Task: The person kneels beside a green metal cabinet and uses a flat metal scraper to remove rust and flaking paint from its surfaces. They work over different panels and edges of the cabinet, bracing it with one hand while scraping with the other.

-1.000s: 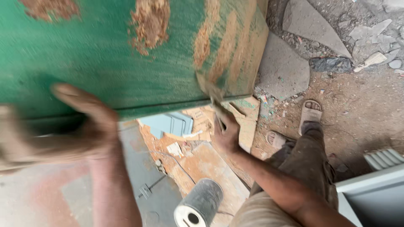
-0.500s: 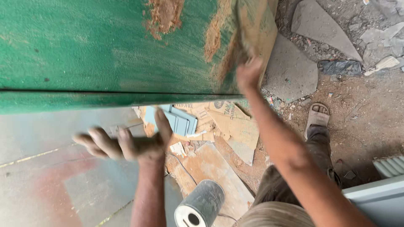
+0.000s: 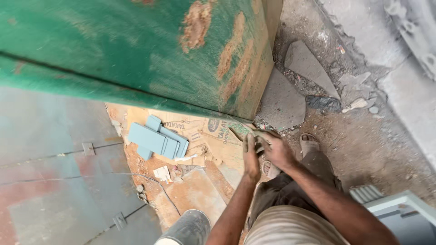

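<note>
A big green metal panel [image 3: 136, 50] with rusty brown patches fills the upper left. Just below its lower right corner my two hands meet. My right hand [image 3: 278, 152] is closed around a thin brownish scraper [image 3: 237, 133] whose blade points left, toward the panel's bottom edge. Beside it, my left hand [image 3: 250, 156] has its fingers straight and together, pressed against the tool and the right hand. Whether the left hand grips anything is hidden. Both forearms come up from the bottom of the view, over my bent knee.
Several blue-grey flat plates [image 3: 156, 140] lie on torn cardboard [image 3: 218, 131] under the panel. A grey cylinder [image 3: 188, 229] stands at the bottom. Broken stone slabs [image 3: 281, 102] and rubble cover the dirt on the right. My sandalled foot [image 3: 309, 143] and a pale box [image 3: 404, 213] are nearby.
My right hand came down from the panel's rusty edge to below its corner. My left hand, spread open under the panel before, moved right and joined it at the scraper.
</note>
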